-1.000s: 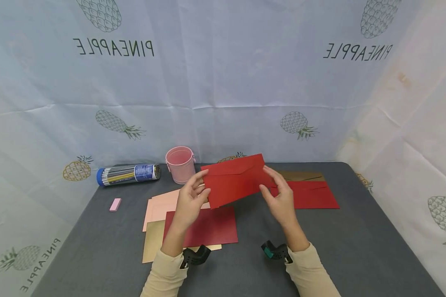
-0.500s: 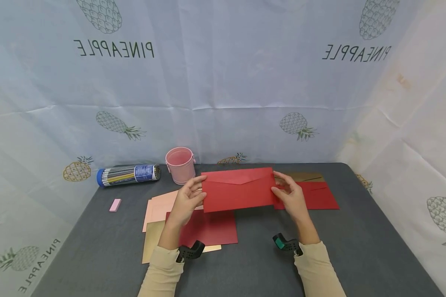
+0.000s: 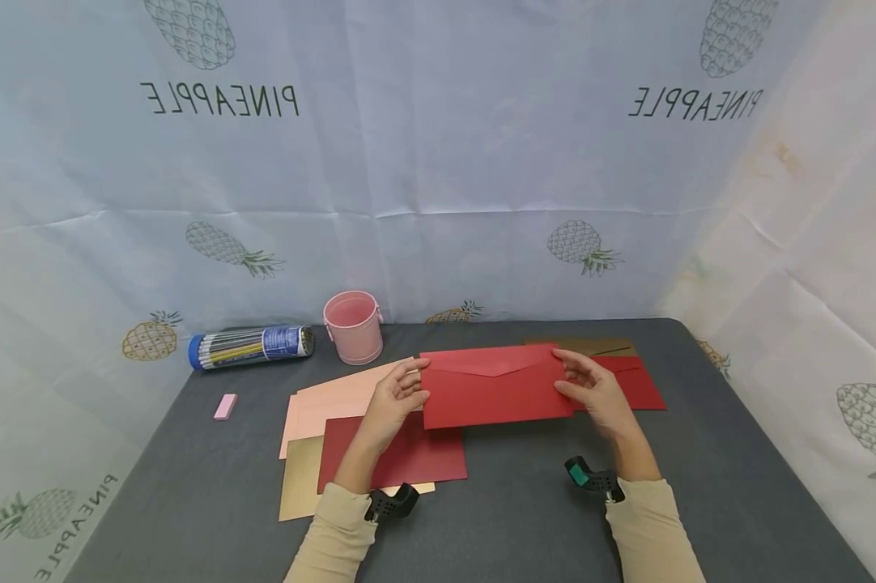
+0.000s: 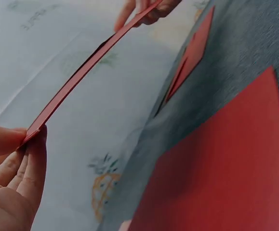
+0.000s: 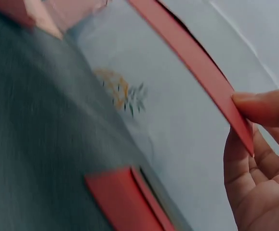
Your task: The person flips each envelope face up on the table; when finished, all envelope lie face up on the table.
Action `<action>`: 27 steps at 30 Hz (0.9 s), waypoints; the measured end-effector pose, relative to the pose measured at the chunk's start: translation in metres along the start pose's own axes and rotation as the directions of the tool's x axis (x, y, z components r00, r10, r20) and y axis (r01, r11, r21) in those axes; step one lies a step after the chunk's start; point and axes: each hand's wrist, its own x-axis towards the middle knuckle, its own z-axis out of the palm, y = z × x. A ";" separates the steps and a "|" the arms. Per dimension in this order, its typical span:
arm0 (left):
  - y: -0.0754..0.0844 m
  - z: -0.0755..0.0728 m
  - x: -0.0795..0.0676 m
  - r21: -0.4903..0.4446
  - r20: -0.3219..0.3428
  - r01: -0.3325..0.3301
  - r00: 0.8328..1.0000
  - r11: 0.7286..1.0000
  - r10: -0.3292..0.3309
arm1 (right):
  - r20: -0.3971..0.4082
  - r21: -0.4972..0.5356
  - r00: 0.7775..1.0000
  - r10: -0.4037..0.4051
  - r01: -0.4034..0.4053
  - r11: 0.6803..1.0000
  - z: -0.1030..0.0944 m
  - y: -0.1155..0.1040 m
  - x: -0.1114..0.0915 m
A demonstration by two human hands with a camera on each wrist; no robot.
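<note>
far left, a blue tube of pencils (image 3: 252, 346) lies on its side against the backdrop with a pink eraser (image 3: 225, 406) nearer the table's left edge, both well apart from the hands. a pink bucket (image 3: 354, 326) stands upright just right of the tube. in front of it a fan of sheets lies flat on the grey table (image 3: 737, 453): pink paper (image 3: 329, 401), a gold sheet (image 3: 299, 478) and a red sheet (image 3: 401, 461) on top.

the left hand (image 3: 397, 402) pinches the left short edge of the red envelope (image 3: 495, 385), thumb on one face and fingers behind; the right hand (image 3: 593, 389) pinches the opposite short edge the same way. gripping only the ends probably keeps the envelope level and its flap side facing up. it hangs above the table, over the red sheet's far corner.

right of it a second red envelope (image 3: 631, 380) lies flat over a brown one (image 3: 591, 346). bare grey cloth lies in front of the hands and out to the right edge.
</note>
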 end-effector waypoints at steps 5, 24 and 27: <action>-0.009 0.030 0.005 -0.005 0.012 0.054 0.998 0.999 -0.054 | 0.004 0.011 0.998 0.058 -0.058 0.998 -0.030 0.011 -0.015; -0.057 0.157 0.040 0.094 -0.051 0.199 0.980 0.976 -0.195 | -0.189 -0.309 0.953 0.238 -0.288 0.906 -0.123 0.050 -0.066; -0.066 0.165 0.047 0.204 -0.087 0.119 0.991 0.972 -0.104 | -0.246 -0.368 0.942 0.230 -0.310 0.877 -0.125 0.052 -0.065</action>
